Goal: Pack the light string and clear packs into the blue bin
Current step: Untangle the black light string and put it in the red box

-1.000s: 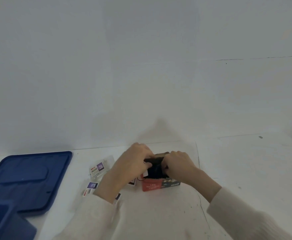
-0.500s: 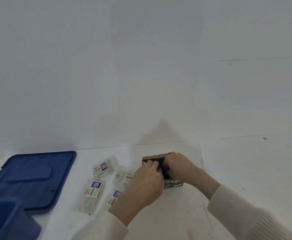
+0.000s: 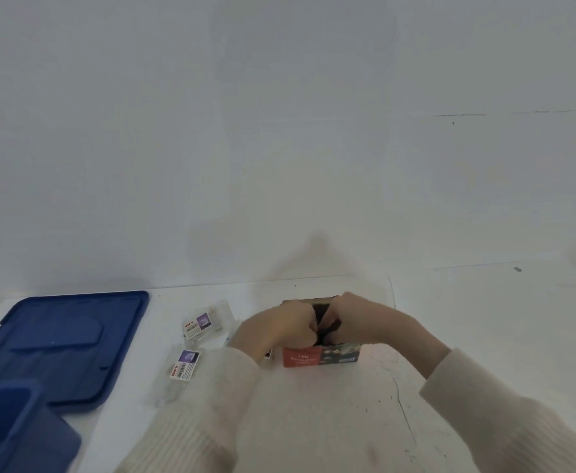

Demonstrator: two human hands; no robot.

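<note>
A small red and dark LED light box (image 3: 320,357) stands on the white table (image 3: 331,421) in the middle of view. Above its open top, my left hand (image 3: 279,327) and my right hand (image 3: 365,322) are both closed on a dark bundle, the light string (image 3: 326,324), held between them. Clear packs with printed labels lie to the left: one clear pack (image 3: 204,324) further back, another clear pack (image 3: 182,367) nearer. A third is mostly hidden under my left sleeve. The blue bin (image 3: 10,428) shows its corner at the bottom left.
A flat blue lid (image 3: 61,343) lies on the table at the left, beside the bin. A white wall rises right behind the table. A thin crack runs down the tabletop to the right of the box.
My left hand has moved back up from in front of the box to its top, meeting the right hand on the dark bundle. The red front of the box shows again.
</note>
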